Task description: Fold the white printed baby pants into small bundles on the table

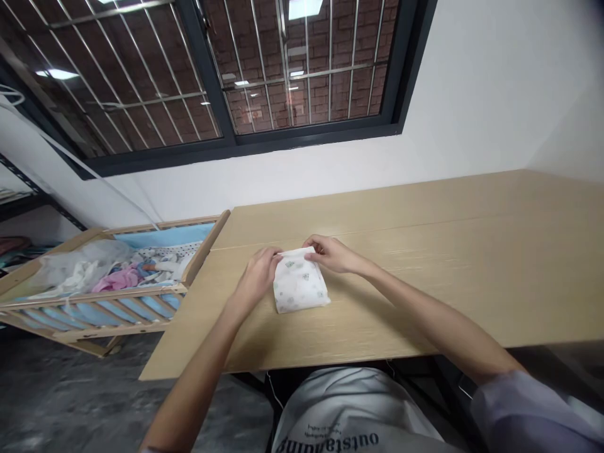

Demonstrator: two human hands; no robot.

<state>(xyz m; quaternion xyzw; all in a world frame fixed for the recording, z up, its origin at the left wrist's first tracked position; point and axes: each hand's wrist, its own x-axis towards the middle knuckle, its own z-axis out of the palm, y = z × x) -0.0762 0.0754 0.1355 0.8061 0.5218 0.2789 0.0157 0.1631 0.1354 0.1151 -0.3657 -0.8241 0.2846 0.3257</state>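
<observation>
A folded white diaper (301,284) with small greenish prints rests on the wooden table, its upper edge slightly raised between my hands. My left hand (257,272) pinches the upper left corner, thumb and fingers pressed together there. At the upper right corner, my right hand (330,253) grips the same edge, with the thumb on the near side and the fingers behind it. The lower end of the diaper lies towards my body.
The wooden table (448,264) reaches far to the right along a white wall. A wooden crib (198,258) with blue lining stands against its left end, holding cloths, a pink garment (117,278) and a clear plastic bag (85,261). Above is a barred window (302,69).
</observation>
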